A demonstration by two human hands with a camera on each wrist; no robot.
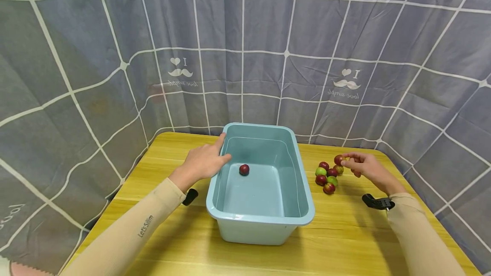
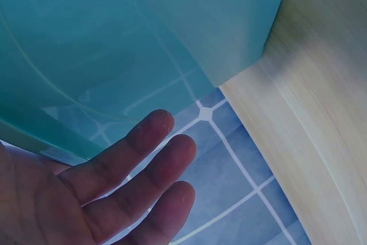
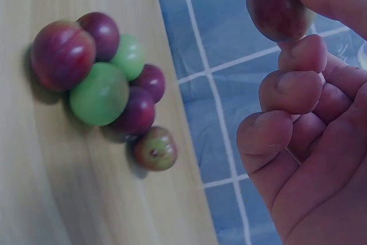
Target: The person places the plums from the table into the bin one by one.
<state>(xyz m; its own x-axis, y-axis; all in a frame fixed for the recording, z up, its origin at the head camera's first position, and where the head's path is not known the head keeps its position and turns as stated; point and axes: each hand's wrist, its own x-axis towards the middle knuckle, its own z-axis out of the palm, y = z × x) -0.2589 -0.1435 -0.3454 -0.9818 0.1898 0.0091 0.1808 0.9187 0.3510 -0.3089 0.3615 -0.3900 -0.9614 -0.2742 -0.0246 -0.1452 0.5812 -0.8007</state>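
Note:
My right hand [image 1: 366,167] pinches a dark red plum [image 3: 276,5] between thumb and fingertips, above the far side of a plum cluster. The other fingers curl in below it, holding nothing. In this group on the table lie several red plums [image 3: 63,55] and two green plums [image 3: 98,94], close together. My left hand [image 1: 203,161] rests at the left rim of a light blue plastic bin [image 1: 264,232], thumb over the rim. Its lower fingers [image 2: 163,162] reach loosely along the outside wall. One dark red plum [image 1: 244,169] lies on the bin's floor.
The bin stands mid-table on a yellow wood-grain tabletop [image 1: 168,242], left of the plum cluster. A grey curtain with white grid lines [image 1: 264,71] hangs behind the table and along both sides. Black straps [image 1: 377,202] sit at the wrists.

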